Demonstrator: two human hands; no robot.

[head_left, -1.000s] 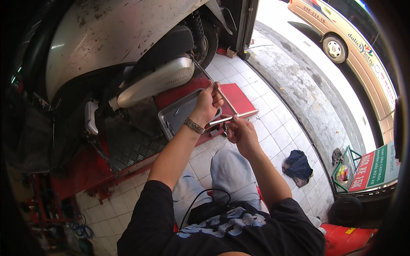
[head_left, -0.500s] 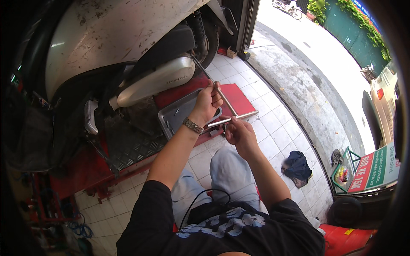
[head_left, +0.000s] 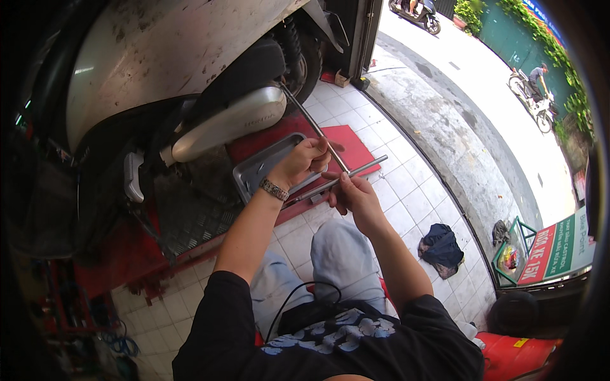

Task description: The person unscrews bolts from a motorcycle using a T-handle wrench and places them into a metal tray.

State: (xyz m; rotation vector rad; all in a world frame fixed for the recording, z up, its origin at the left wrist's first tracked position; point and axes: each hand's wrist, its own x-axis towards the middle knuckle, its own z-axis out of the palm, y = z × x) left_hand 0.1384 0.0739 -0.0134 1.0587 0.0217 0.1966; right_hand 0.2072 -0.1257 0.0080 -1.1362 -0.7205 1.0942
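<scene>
Here's the T-handle wrench (head_left: pixel 335 157), right in the middle of the action, its shaft running up toward eleven o'clock and its crossbar lying from two across to eight. The left hand (head_left: pixel 297 162) has its fingers curled loosely round the shaft, thumb side uppermost. Down at five o'clock from it, the right hand (head_left: pixel 357 198) is pinched onto the wrench where shaft meets crossbar. The two hands are near each other, but apart.

Up at the shaft's far end we're at the rear tip of the scooter's silver transmission cover (head_left: pixel 232 120), close by the rear wheel (head_left: pixel 310 66) at twelve; whether the tip is seated on anything, I cannot tell. The big scuffed body panel (head_left: pixel 152 63) fills ten to eleven o'clock. Just behind the left hand, a grey metal tray (head_left: pixel 279 152) rests on the red platform (head_left: pixel 357 141), with small metal pieces (head_left: pixel 261 167) inside, too small to name.

Out to four o'clock, a dark crumpled cloth (head_left: pixel 441 251) lies on white tiles (head_left: pixel 406 181). And at two, across the street, there's a person beside a motorbike (head_left: pixel 520 87)!
</scene>
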